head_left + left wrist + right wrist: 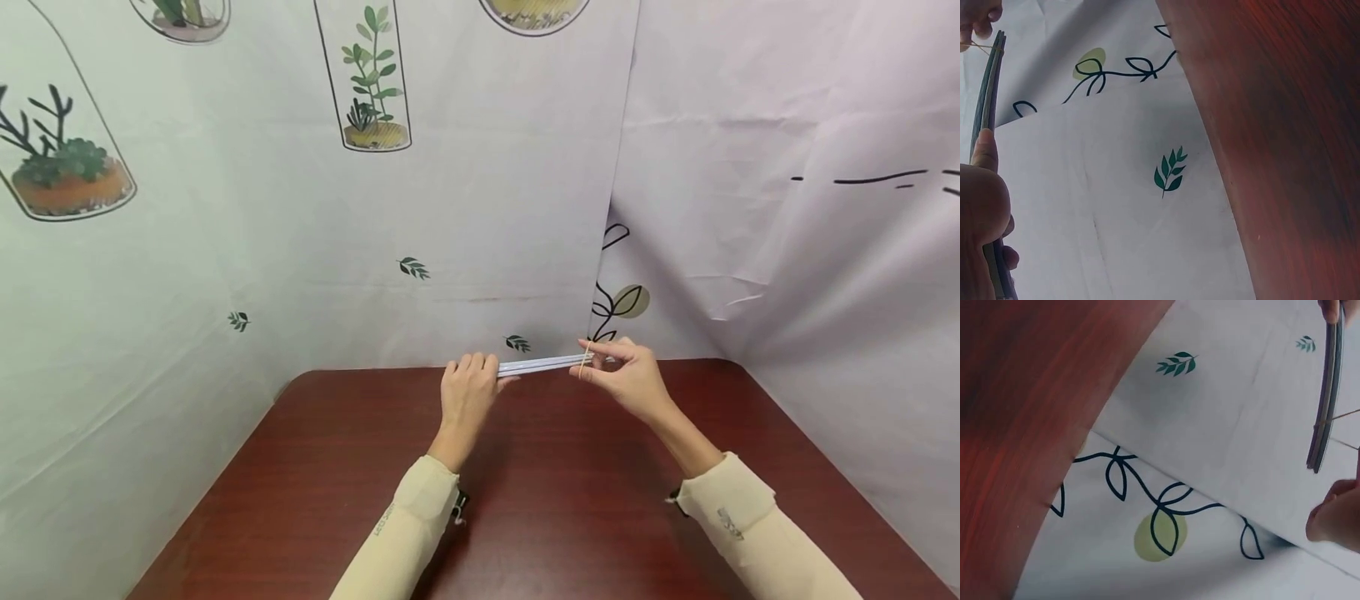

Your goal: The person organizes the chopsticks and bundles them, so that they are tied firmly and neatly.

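In the head view my left hand (468, 392) grips one end of a bundle of thin, pale sticks (536, 365), held nearly level above the far edge of the table. A thin tan rubber band (584, 360) runs round the other end, stretched between the thumb and fingers of my right hand (633, 383). The left wrist view shows the left thumb lying along the sticks (988, 94), which look darker there. From the right wrist the band (1347, 415) reaches from near the stick tips toward the right hand (1341, 515), partly cut off by the frame.
A dark red-brown table (540, 483) with rounded far corners lies below the hands. Pale cloth (487, 208) printed with plants and jars hangs behind it and along both sides, with an overlapping seam at the back right.
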{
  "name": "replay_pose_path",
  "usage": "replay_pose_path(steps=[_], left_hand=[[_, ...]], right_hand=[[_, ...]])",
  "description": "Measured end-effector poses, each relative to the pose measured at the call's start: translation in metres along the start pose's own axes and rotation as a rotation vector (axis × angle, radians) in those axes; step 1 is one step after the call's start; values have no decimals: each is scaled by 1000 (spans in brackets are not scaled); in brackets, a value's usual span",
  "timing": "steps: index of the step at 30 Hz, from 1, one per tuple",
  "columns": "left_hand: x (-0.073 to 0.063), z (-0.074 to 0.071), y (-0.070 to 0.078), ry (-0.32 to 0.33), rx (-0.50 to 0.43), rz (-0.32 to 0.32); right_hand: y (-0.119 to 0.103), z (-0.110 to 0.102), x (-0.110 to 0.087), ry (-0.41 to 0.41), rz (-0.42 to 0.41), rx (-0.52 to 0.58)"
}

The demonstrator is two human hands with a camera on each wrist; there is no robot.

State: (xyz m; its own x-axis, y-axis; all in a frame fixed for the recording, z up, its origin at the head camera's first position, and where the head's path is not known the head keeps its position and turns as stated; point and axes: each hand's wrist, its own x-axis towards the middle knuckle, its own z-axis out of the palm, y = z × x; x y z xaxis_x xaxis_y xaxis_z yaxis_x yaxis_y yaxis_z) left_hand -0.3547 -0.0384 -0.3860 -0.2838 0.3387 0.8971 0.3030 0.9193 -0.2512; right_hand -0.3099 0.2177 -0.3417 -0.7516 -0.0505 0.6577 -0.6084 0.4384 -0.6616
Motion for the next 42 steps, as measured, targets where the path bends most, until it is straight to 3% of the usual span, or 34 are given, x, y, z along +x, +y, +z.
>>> replay_pose_path(steps=[5, 10, 15, 19, 23, 34, 39, 42], left_hand=[[2, -1, -1, 7, 19, -20], [3, -3, -3, -11, 39, -37], [3, -5, -4, -17, 45, -39], [2, -5, -4, -9, 41, -38], [2, -6, -5, 6, 38, -34], [2, -8, -7, 11, 2, -2], [1, -7, -6, 16, -32, 19], [0, -8, -6, 23, -81, 17]], right_hand=[[-6, 4, -5, 44, 26, -94], [-12, 3, -6, 26, 173, -110], [-12, 2, -5, -3, 309, -96], [-8, 0, -3, -25, 360, -28], [-3, -1, -2, -58, 387, 50], [8, 0, 2, -155, 397, 111], [7, -1, 2, -170, 357, 122], [4, -5, 3, -220, 337, 156]])
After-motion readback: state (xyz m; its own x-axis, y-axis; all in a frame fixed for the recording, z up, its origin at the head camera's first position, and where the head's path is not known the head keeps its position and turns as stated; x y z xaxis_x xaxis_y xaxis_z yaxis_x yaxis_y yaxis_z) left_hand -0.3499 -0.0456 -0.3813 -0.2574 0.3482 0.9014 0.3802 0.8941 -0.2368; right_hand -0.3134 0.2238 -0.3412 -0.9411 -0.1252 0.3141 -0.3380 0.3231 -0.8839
